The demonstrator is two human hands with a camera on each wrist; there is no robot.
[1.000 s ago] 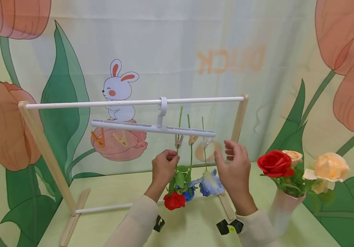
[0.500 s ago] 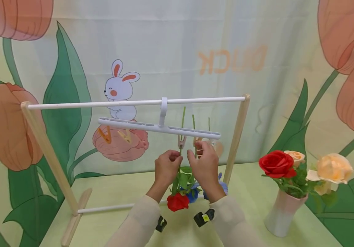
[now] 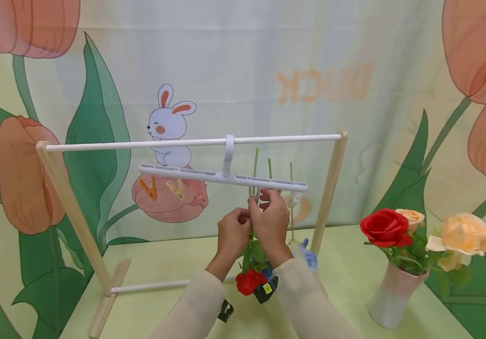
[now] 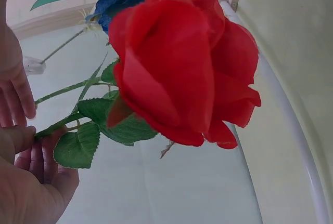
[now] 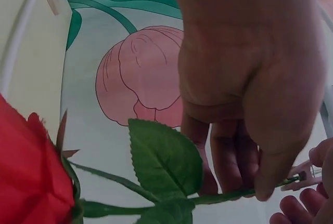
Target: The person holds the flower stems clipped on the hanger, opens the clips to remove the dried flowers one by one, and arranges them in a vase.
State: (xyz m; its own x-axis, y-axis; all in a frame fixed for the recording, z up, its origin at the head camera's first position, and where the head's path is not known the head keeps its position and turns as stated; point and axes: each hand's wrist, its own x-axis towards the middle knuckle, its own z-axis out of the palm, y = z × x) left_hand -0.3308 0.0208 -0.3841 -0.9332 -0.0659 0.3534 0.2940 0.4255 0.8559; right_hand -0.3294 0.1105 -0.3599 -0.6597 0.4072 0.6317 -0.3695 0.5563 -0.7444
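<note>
A red artificial rose (image 3: 249, 282) hangs head down from a pale pink clothespin (image 3: 254, 192) under a white hanger (image 3: 215, 176). My left hand (image 3: 232, 233) pinches its green stem between thumb and fingers, just above the leaves (image 4: 78, 143). Right beside it, my right hand (image 3: 271, 221) is up at the clothespin, thumb and fingertips on either side of it; the right wrist view shows a gap between them there. The right forearm and hand partly hide a dark blue flower (image 4: 117, 3). Farther right, a pale blue flower (image 3: 306, 259) hangs from a whitish clip (image 3: 295, 199).
The hanger hooks over the white top bar (image 3: 154, 144) of a wooden-sided rack (image 3: 75, 219). Orange (image 3: 149, 187) and yellow clips (image 3: 176, 189) hang at its left. A pink-and-white vase (image 3: 397, 294) holding a red rose and peach flowers stands to the right.
My right hand has moved left, from beside the pale blue flower to the rose's clothespin. The left hand keeps hold of the rose stem. The hanger has shifted slightly right in view.
</note>
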